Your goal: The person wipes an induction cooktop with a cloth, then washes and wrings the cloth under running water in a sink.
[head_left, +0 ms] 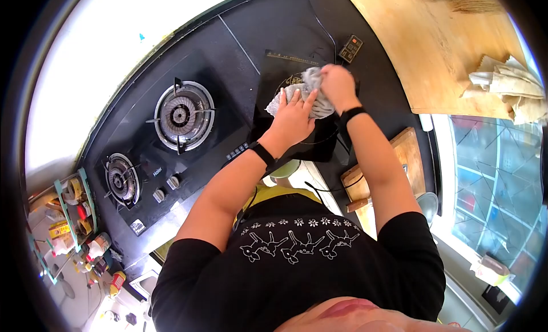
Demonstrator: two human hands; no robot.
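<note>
A crumpled grey cloth [323, 107] lies on the black induction cooktop [268, 83]. My left hand [293, 119] rests on it with fingers stretched out and spread, pressing it against the surface. At the cloth's far right end, my right hand [338, 86] is closed in a fist around a bunched part of it, which sticks out beside the fingers. Part of the cooktop's round marking is hidden under the cloth and my hands.
Left of the cooktop is a gas stove with a large burner [184, 116] and a smaller burner [123, 180]. A control box [351, 48] sits behind my right hand. A wooden board [408, 155] lies at right. Bottles crowd a rack [74, 212] at far left.
</note>
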